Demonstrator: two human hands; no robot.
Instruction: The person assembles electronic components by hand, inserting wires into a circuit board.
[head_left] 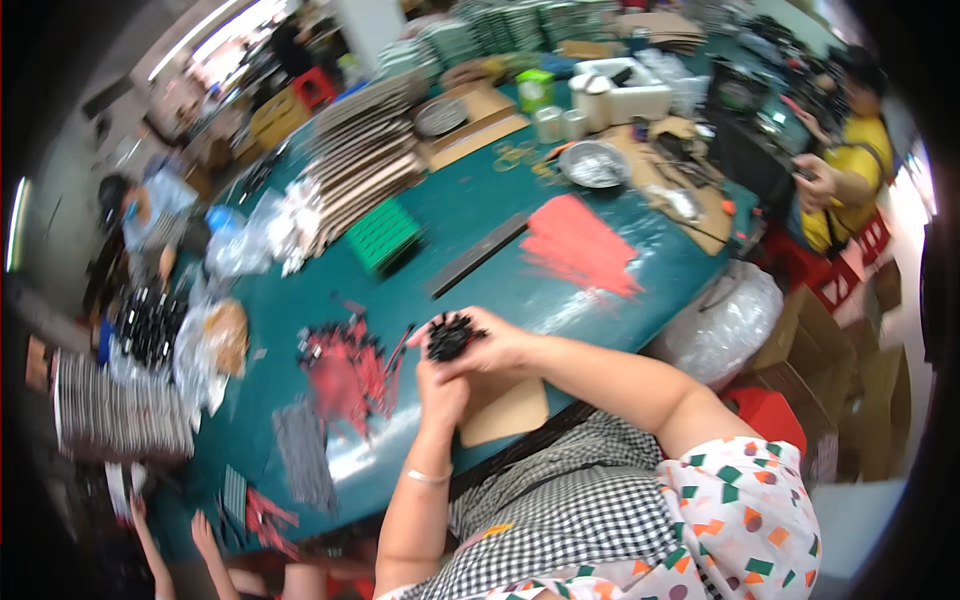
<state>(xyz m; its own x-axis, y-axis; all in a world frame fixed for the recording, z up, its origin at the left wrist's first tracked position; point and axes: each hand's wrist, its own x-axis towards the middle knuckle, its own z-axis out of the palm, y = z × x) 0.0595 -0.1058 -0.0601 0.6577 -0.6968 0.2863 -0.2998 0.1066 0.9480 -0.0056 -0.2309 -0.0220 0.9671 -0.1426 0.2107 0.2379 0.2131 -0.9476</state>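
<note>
Both my hands meet over the near edge of a teal table (pixel 470 200). My right hand (pixel 495 345) is closed around a bundle of small black sticks (pixel 447 335), their ends pointing up. My left hand (pixel 440 385) sits just under the bundle and grips it from below. A brown card piece (pixel 510 410) lies on the table beneath my hands. To the left lies a loose pile of red and black small parts (pixel 350 365).
Red sheets (pixel 580 245), a long dark strip (pixel 478 255), a green block (pixel 383 235) and stacked cardboard sheets (pixel 365 160) lie further out. A metal bowl (pixel 593 163) and white box (pixel 625 95) stand at the back. A person in yellow (pixel 850 170) works at right. Plastic bags (pixel 725 320) hang off the edge.
</note>
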